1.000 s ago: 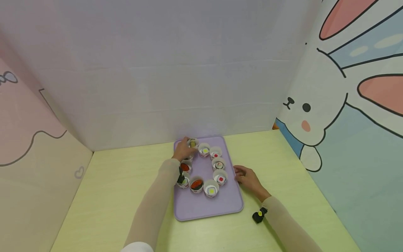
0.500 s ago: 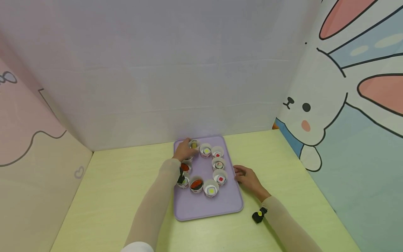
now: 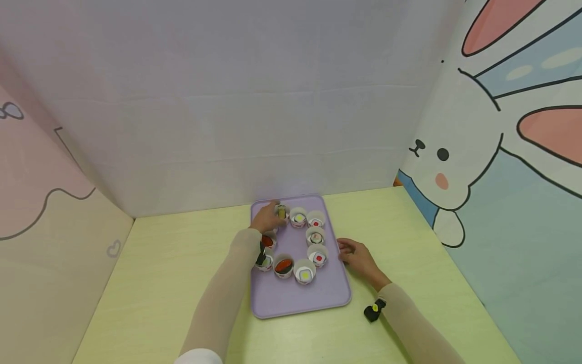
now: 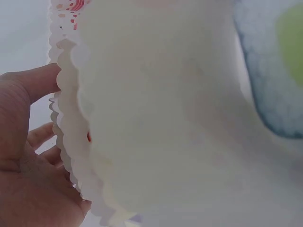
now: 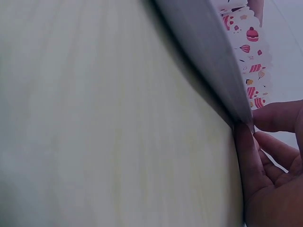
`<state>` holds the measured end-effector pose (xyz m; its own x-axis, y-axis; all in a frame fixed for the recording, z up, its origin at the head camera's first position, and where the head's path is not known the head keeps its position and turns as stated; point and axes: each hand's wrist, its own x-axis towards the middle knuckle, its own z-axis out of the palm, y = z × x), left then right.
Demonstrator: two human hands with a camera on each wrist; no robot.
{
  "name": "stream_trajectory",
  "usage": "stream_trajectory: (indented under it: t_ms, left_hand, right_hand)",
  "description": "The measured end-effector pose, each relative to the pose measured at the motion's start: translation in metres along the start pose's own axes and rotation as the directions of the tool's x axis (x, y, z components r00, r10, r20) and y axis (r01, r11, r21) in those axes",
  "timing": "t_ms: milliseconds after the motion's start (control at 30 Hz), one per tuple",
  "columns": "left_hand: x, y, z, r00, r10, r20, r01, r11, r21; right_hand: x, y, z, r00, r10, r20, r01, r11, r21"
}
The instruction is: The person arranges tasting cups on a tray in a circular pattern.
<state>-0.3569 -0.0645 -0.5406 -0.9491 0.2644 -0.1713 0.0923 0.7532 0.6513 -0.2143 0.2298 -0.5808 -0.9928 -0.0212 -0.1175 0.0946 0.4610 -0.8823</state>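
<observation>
On a lilac tray (image 3: 300, 300), printed paper cups with scalloped rims stand in a ring, each with a small sushi-like piece inside. My left hand (image 3: 267, 217) is at the far left of the ring, thumb and finger round a paper cup (image 3: 283, 214) with a yellow-green piece. In the left wrist view, the left hand's (image 4: 31, 142) fingers meet the cup rims; a large pale cup wall covers much of that view. My right hand (image 3: 361, 259) pinches the tray's right rim (image 5: 208, 52), thumb and finger on either side of it in the right wrist view.
A pale wooden table (image 3: 182, 253) lies under the tray. White cloth (image 3: 227, 126) hangs right behind the tray's far edge. A cartoon-rabbit panel (image 3: 459, 156) stands along the right side. A paper cup with a red piece (image 3: 284, 266) is in the near row.
The left hand has nudged the far-left paper cup slightly to the right, and the neighbouring far cups have shifted right with it. The right hand and tray look unmoved.
</observation>
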Motion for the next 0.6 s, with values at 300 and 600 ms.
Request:
stream_trajectory:
  t_ms: [300,600]
  left_hand:
    - [-0.0023,-0.0009,-0.002,1.0,0.007,0.009,-0.007,1.0,0.004]
    - [-0.0089,0.0057,-0.0087,1.0,0.022,0.006,-0.022,0.999,-0.024]
  right_hand:
    - [-0.0019,-0.0017,0.0012,1.0,0.006,-0.002,-0.006,1.0,-0.013]
    - [-0.0033,-0.0028,0.0009,1.0,0.001,-0.01,-0.001,1.0,-0.007]
